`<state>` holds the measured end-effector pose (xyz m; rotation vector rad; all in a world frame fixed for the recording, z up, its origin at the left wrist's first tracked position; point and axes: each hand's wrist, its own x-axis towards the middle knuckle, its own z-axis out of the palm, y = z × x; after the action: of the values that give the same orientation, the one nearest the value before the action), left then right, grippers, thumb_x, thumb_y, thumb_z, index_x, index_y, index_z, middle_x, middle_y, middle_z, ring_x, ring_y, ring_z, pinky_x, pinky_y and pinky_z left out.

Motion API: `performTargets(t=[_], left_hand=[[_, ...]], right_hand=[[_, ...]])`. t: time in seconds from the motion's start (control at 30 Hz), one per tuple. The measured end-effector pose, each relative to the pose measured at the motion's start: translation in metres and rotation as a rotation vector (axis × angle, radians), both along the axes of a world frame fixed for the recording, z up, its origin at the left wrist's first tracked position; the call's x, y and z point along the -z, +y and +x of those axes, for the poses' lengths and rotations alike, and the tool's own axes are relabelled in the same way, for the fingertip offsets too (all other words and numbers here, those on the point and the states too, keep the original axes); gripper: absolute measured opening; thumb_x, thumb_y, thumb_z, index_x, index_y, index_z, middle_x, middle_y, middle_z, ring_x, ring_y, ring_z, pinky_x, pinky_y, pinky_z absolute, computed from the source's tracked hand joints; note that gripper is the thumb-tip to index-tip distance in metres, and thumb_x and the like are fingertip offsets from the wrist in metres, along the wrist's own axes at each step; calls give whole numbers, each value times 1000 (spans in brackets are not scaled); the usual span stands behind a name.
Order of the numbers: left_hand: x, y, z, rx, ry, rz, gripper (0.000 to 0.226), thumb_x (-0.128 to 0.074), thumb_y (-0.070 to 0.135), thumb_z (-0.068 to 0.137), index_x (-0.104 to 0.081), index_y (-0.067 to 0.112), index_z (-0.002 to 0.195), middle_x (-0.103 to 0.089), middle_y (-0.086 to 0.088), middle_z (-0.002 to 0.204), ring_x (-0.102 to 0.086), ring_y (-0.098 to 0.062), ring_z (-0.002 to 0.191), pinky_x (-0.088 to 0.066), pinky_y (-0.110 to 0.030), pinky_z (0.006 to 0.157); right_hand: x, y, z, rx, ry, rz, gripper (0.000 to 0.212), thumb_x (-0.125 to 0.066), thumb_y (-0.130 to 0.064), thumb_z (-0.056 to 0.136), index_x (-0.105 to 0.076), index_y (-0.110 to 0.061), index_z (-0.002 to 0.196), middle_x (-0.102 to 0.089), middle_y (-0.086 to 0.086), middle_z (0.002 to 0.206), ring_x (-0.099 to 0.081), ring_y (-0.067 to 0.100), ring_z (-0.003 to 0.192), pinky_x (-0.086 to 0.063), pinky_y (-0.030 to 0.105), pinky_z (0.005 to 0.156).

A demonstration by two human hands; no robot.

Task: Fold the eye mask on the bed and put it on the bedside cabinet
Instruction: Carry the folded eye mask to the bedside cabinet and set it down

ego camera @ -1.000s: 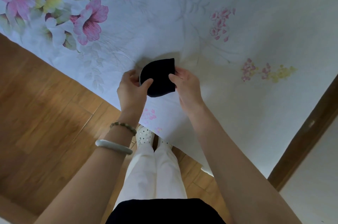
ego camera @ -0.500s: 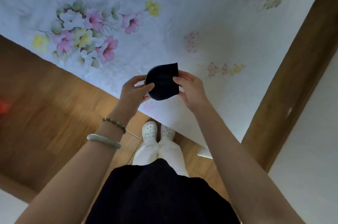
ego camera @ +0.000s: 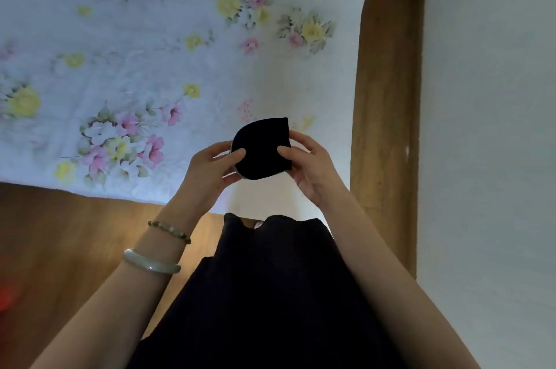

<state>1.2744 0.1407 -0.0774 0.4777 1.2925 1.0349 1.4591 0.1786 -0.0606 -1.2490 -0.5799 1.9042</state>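
Eye mask [ego camera: 261,148]: black, folded in half, held up over the bed [ego camera: 180,67] edge.
Left hand [ego camera: 210,171]: pinching the mask's left side.
Right hand [ego camera: 310,168]: pinching its right side.

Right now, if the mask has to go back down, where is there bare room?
The bed lies bare everywhere in view: the floral sheet runs uncluttered from the near edge by the wooden floor to the frame on the right. Only the near right corner is busy, where the left hand and right hand hold the folded eye mask. No cabinet shows.
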Motion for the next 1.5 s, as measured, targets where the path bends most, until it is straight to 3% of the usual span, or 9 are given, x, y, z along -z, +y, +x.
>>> performTargets(t=[0.13, 0.37, 0.5, 0.63, 0.9, 1.17, 1.5], left_hand=[[-30, 4, 10, 171, -14, 44, 15, -64, 8, 87, -72, 12, 99, -77, -5, 92, -73, -18, 85, -56, -22, 68], [-68, 6, 53, 545, -46, 133, 17, -63, 10, 88, -72, 13, 102, -76, -5, 101, -72, -18, 92, -57, -23, 69], [-76, -6, 99, 753, -75, 123, 22, -63, 11, 89, -69, 10, 110, -74, -6, 108, -70, -20, 100, -58, -27, 77], [-80, -29, 150, 962, -91, 86, 17, -63, 7, 87, -78, 14, 91, -76, -8, 100, -72, -22, 94, -58, -26, 70], [-95, -94, 243, 1423, -158, 80, 24, -57, 3, 90, -77, 16, 95, -76, -10, 98, -72, -23, 90, -57, -27, 68], [-102, -162, 329, 1599, -185, 30, 21, -63, 3, 85, -76, 14, 97, -75, -14, 101, -72, -27, 91, -57, -30, 66], [-103, -241, 428, 1574, -185, 1, 22, -62, 3, 87, -72, 6, 106, -73, -17, 106, -71, -29, 95, -58, -33, 68]], right_hand=[[-31, -32, 16, 161, 24, 49, 35, -61, 7, 83, -59, -2, 117, -76, 8, 86, -72, 20, 84, -56, 23, 70], [-70, -104, 53, 432, -17, 126, 35, -63, 0, 84, -58, 3, 119, -69, 21, 111, -68, 30, 102, -57, 30, 83], [-78, -154, 77, 667, -41, 125, 33, -65, -1, 82, -61, 2, 115, -71, 19, 107, -69, 29, 98, -57, 30, 79], [-79, -212, 96, 931, -61, 118, 26, -67, 0, 80, -66, 1, 106, -74, 16, 98, -71, 28, 91, -56, 24, 70], [-84, -314, 124, 1370, -110, 108, 21, -65, 2, 81, -68, 2, 102, -73, 19, 98, -70, 31, 92, -58, 29, 73], [-86, -394, 162, 1602, -76, 138, 26, -64, 2, 82, -65, 4, 108, -72, 21, 103, -70, 31, 95, -57, 28, 72], [-85, -473, 260, 1599, -89, 150, 28, -67, 0, 80, -64, 4, 108, -72, 20, 102, -69, 32, 96, -58, 30, 75]])
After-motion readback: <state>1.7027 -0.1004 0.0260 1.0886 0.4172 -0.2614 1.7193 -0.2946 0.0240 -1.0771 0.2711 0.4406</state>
